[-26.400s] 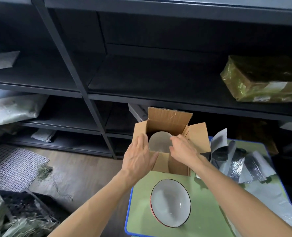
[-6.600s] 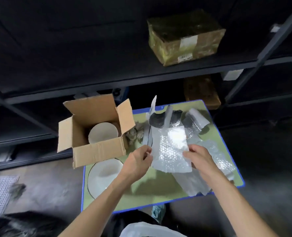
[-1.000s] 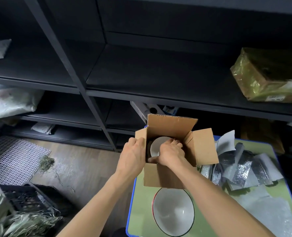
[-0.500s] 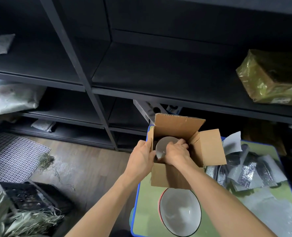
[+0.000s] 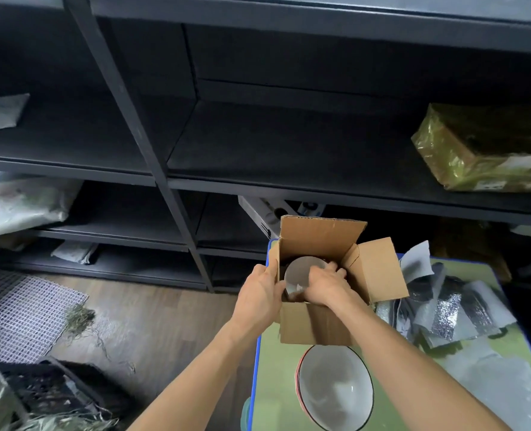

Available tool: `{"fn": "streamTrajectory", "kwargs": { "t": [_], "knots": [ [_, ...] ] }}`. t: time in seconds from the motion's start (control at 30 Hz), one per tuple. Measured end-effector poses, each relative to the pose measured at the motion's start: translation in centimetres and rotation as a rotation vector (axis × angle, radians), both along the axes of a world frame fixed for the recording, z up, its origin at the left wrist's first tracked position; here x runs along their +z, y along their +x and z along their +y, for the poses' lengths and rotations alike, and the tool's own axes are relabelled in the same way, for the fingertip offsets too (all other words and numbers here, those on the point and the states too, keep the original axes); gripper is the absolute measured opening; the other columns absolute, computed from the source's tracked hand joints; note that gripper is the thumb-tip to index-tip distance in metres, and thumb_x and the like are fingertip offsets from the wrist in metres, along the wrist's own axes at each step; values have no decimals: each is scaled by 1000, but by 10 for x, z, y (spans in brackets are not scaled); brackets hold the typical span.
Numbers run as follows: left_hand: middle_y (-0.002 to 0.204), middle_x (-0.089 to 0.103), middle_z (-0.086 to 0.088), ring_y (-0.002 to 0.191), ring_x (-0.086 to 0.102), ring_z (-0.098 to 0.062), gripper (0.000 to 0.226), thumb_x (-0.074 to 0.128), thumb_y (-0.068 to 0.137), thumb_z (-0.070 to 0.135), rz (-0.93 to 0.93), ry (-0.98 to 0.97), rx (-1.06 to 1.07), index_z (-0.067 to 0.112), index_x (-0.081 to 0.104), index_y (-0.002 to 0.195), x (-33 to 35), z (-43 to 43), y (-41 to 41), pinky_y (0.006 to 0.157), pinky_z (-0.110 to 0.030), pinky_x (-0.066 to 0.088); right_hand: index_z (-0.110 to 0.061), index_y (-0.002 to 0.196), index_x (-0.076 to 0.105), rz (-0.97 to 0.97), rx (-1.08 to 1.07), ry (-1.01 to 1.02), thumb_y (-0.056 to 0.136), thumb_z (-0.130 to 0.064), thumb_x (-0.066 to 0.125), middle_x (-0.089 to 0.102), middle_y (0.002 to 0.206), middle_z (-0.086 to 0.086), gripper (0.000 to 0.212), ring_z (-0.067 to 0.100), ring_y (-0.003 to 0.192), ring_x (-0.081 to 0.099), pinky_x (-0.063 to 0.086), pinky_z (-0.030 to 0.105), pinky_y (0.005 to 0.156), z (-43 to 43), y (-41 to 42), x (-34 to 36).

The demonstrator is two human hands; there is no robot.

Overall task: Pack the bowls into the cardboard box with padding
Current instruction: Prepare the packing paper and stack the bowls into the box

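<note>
I see left hand (image 5: 259,295) gripping box (image 5: 317,325) left wall, thumb inside; right hand (image 5: 325,286) down in box, fingers curled round bowl (image 5: 298,272), tilted on edge; second bowl (image 5: 335,387) on table (image 5: 273,353)

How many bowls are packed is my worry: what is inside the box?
One bowl shows in the box. The right hand reaches in over it and covers the rest; whatever lies beneath cannot be seen.
</note>
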State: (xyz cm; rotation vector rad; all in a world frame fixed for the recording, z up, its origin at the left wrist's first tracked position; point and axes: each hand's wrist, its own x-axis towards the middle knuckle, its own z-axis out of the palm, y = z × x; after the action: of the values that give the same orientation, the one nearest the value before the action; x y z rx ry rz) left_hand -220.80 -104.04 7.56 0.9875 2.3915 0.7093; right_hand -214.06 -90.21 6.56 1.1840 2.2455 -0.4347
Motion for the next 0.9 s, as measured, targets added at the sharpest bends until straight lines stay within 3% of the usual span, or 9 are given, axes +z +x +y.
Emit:
{"fn": "streamTrajectory", "kwargs": {
  "t": [0.07,0.17,0.33,0.43,0.5,0.63,0.9],
  "knots": [
    [100,47,-5,81,54,-24,52,43,104,25,21,1,-27,25,26,153,-2,0,-2,75,-38,49,-12,140,47,37,4,0,84,-60,66,31,147,19,75,39,129,34,42,42,99,1,8,6],
    [99,47,-4,79,54,-24,55,43,104,26,57,-19,-49,27,22,154,-3,1,-5,71,-35,47,-11,131,53,119,36,3,94,-52,56,38,141,17,55,38,126,39,41,43,100,-1,21,16],
    [106,50,-5,83,49,-20,36,45,103,29,122,-32,-66,16,41,136,-2,-2,-7,70,-30,42,-19,126,58,350,105,56,99,-41,52,52,135,6,36,26,118,54,46,37,93,-14,54,38],
    [113,52,-4,90,43,-21,28,37,101,32,306,-60,-135,15,52,117,-6,-7,-6,75,-31,39,-22,127,58,458,141,135,101,-39,50,56,132,-2,32,20,114,57,47,35,89,-22,82,45],
    [117,54,-5,95,46,-26,35,34,99,33,392,-12,-169,15,56,120,-3,-10,2,79,-35,42,-22,126,59,499,166,167,100,-41,51,57,128,-4,33,18,111,58,46,33,88,-23,99,44],
    [121,54,-12,101,52,-32,39,62,93,30,392,143,-173,12,59,128,3,-17,33,83,-40,49,-21,127,57,550,243,196,99,-36,54,57,124,-7,32,17,118,53,43,31,92,-22,123,42],
    [138,45,-9,126,40,-33,35,60,96,26,329,72,-210,15,62,130,-12,-13,41,100,-42,46,-18,123,55,527,362,276,100,-20,47,61,119,-2,25,21,115,50,46,37,92,-20,132,36]
  ]
}}
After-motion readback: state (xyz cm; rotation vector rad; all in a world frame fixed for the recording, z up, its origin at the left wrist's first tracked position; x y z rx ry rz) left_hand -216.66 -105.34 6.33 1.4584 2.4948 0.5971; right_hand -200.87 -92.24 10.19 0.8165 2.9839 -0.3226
